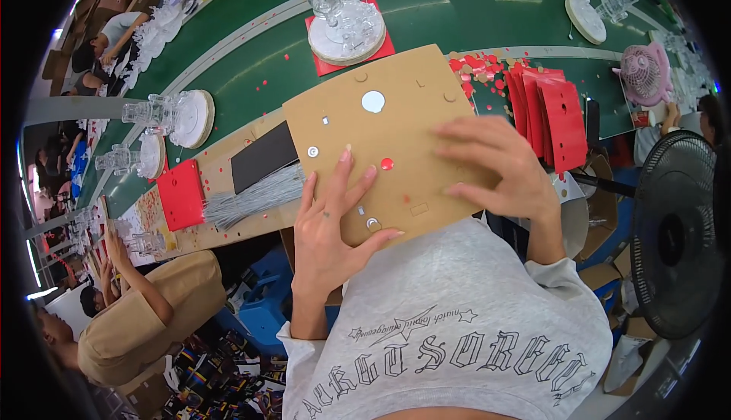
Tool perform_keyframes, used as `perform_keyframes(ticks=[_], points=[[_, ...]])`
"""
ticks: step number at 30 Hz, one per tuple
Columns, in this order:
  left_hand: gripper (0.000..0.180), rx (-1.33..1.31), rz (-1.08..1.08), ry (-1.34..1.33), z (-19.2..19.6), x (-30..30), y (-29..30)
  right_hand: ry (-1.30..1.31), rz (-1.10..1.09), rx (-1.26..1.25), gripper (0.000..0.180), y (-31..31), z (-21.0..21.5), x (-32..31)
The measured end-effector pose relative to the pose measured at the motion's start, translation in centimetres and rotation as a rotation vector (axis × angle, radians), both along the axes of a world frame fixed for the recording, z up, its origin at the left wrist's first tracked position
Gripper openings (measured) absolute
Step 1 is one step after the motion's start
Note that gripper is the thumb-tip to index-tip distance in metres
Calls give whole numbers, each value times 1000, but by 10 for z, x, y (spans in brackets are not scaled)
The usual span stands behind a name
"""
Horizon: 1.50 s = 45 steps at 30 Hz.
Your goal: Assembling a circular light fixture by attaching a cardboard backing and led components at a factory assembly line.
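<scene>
A brown cardboard sheet (411, 127) with punched holes and part-cut outlines lies in front of me, its near edge close to my shirt. My left hand (329, 229) rests on its lower left part, fingers spread flat and thumb along the near edge. Over the right part is my right hand (499, 165), slightly blurred, with fingers apart; whether its fingertips touch the board I cannot tell. A small red disc (387, 164) shows near the board's middle. Left of the board are a bundle of thin grey strips (255, 195) and a black sheet (263, 157).
Red folded cards (544, 115) stand at the right beside scattered red and brown discs (487, 66). Clear ornate pieces on round white bases (346, 39) sit along the green conveyor (449, 16). A black fan (674, 233) stands right; a person in tan (145, 321) works left.
</scene>
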<state>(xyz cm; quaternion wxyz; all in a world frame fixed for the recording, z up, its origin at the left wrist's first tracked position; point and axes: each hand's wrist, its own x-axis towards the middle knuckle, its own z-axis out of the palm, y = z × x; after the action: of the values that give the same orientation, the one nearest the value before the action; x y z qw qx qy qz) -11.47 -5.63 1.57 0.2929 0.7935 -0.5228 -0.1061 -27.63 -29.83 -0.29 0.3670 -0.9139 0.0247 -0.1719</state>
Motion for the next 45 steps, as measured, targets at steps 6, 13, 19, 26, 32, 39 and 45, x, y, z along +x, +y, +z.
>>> perform_keyframes(ticks=[6,13,19,26,32,39,45], points=[[93,27,-14,-32,5,1,-3,84,-76,72,50,-4,-4,-20],[60,121,-51,-267,7,-11,-15,91,-150,-47,48,12,-1,-13],[54,121,-59,-211,6,-14,-17,-44,-26,2,36,12,-15,-15],[53,129,-59,-214,5,-17,-24,-155,5,75,23,39,-1,5],[54,125,-43,-215,1,-19,-21,-268,88,-237,24,39,-5,10],[68,145,22,-129,-2,-18,-21,-171,-51,-140,19,7,-14,16],[79,139,38,-121,-2,-26,-23,-106,-262,-298,30,-24,-26,41]])
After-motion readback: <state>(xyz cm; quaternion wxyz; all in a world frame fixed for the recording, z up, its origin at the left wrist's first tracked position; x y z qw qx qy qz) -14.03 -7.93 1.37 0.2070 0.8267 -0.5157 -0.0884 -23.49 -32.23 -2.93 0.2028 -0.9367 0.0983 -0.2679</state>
